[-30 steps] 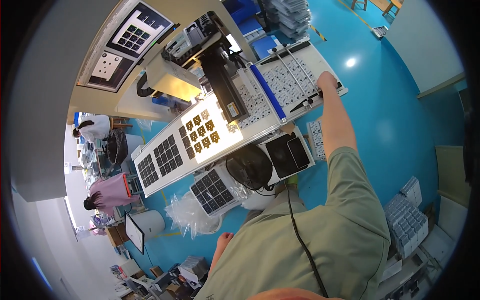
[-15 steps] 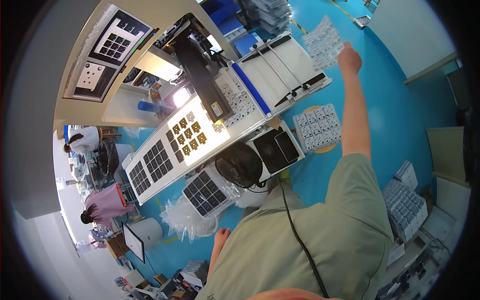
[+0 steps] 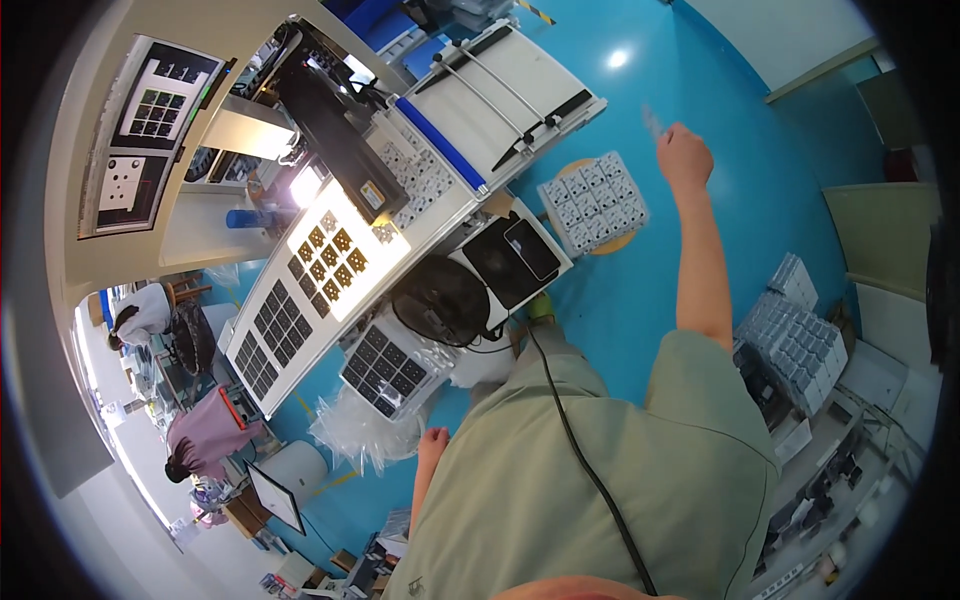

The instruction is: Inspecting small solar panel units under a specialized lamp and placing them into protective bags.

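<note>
My right hand [image 3: 685, 158] is stretched out to the right over the blue floor, its fingers closed. From them sticks a thin, see-through plastic tray [image 3: 652, 122], seen nearly edge-on and smeared by motion. Left of this hand, a stack of clear moulded trays [image 3: 593, 203] with rows of pockets sits on a round stool [image 3: 612, 244]. Hanging low by my side, my left hand [image 3: 432, 447] has curled fingers and no thing showing in it. Nearest to it are crumpled clear plastic bags [image 3: 365, 428] and a tray of black square pieces [image 3: 384, 370].
A machine's long white bed [image 3: 300, 372] carries black squares under a bright lamp. Beyond its blue bar [image 3: 440, 146] lies a white platform [image 3: 500, 90] with rods. A black bag [image 3: 440, 300] hangs close before me. Stacked trays [image 3: 795, 335] stand at right; two people sit far left.
My view has turned, so the machine sits further left. The tray in my right hand has swung from broadside to nearly edge-on. My left hand stays low by my side.
</note>
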Demonstrator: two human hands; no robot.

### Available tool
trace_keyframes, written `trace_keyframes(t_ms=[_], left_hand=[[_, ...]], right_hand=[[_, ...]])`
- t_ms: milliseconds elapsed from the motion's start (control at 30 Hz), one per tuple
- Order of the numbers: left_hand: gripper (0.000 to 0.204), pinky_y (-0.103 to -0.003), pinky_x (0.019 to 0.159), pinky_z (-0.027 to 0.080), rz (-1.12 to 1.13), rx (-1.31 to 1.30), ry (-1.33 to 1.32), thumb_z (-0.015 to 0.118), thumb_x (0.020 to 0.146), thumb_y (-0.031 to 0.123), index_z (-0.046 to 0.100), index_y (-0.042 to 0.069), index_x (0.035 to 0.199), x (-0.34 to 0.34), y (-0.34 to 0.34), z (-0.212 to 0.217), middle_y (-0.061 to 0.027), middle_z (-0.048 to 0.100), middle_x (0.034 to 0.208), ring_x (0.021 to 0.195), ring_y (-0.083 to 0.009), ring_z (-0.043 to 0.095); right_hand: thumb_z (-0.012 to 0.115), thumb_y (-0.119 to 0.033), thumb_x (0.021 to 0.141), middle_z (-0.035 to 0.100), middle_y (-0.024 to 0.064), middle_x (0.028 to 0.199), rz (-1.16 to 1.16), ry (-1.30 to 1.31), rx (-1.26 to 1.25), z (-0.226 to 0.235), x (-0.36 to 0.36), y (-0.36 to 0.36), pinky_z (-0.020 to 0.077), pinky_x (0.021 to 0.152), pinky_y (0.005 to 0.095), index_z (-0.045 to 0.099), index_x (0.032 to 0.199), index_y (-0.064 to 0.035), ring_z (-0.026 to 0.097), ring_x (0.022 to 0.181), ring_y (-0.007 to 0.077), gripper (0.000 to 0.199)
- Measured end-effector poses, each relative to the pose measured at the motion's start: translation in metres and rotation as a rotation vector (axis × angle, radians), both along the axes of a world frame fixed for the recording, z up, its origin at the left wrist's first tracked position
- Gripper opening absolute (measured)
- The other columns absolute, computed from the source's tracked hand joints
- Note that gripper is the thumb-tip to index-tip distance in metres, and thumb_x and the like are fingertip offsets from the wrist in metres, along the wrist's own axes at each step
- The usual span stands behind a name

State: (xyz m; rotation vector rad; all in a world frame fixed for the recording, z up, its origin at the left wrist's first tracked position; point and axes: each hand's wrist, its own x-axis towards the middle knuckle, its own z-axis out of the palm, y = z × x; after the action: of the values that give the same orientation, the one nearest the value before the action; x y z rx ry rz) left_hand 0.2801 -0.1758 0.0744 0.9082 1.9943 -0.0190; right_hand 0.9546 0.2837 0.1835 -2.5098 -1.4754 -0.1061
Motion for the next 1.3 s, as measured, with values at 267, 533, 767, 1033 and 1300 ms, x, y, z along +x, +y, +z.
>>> trace_keyframes(t_ms=[267, 533, 767, 1033, 1300], left_hand=[[0.036, -0.037, 0.071, 0.054, -0.067, -0.01, 0.037, 0.066, 0.093, 0.037, 0.072, 0.001, 0.096, 0.016, 0.01, 0.009, -0.0126, 0.074, 0.082, 0.075, -0.0224, 0.072], [0.037, -0.037, 0.072, 0.055, -0.006, -0.099, 0.06, 0.067, 0.092, 0.038, 0.071, 0.001, 0.099, 0.015, -0.009, 0.023, -0.0131, 0.074, 0.083, 0.077, -0.0244, 0.072], [0.038, -0.038, 0.073, 0.055, -0.02, -0.082, 0.1, 0.067, 0.091, 0.039, 0.072, 0.002, 0.098, 0.019, -0.017, 0.029, -0.013, 0.074, 0.084, 0.079, -0.0249, 0.072], [0.037, -0.038, 0.073, 0.055, -0.018, -0.075, 0.132, 0.068, 0.091, 0.039, 0.072, 0.003, 0.097, 0.024, -0.011, 0.038, -0.0121, 0.074, 0.083, 0.077, -0.0248, 0.072], [0.036, -0.038, 0.07, 0.054, -0.049, -0.045, 0.133, 0.068, 0.091, 0.037, 0.071, 0.002, 0.096, 0.025, -0.001, 0.044, -0.0116, 0.074, 0.081, 0.075, -0.0232, 0.071]], right_hand=[[0.056, -0.027, 0.094, 0.069, 0.0157, 0.081, -0.061, 0.667, 0.018, -0.118, 0.037, -0.053, 0.05, 0.07, 0.0448, 0.069, 0.089, -0.0018, 0.064, 0.075, 0.0319, 0.028], [0.06, -0.019, 0.094, 0.074, 0.0164, 0.101, -0.607, 0.93, -0.087, -0.319, 0.032, -0.103, 0.0539, 0.082, 0.0439, 0.073, 0.108, -0.0032, 0.07, 0.092, 0.0318, 0.025], [0.061, -0.019, 0.092, 0.074, 0.0172, 0.105, -0.352, 0.762, -0.165, -0.315, 0.035, -0.074, 0.0544, 0.085, 0.0434, 0.073, 0.11, -0.0043, 0.07, 0.097, 0.0333, 0.026], [0.058, -0.018, 0.092, 0.072, 0.018, 0.114, -0.369, 0.713, -0.313, -0.292, 0.038, -0.056, 0.0544, 0.089, 0.0455, 0.072, 0.112, -0.0045, 0.068, 0.104, 0.0373, 0.028], [0.057, -0.023, 0.088, 0.067, 0.0269, 0.119, -0.294, 0.512, -0.371, -0.299, 0.037, -0.076, 0.0522, 0.093, 0.0506, 0.067, 0.115, 0.0028, 0.064, 0.11, 0.0451, 0.038]])
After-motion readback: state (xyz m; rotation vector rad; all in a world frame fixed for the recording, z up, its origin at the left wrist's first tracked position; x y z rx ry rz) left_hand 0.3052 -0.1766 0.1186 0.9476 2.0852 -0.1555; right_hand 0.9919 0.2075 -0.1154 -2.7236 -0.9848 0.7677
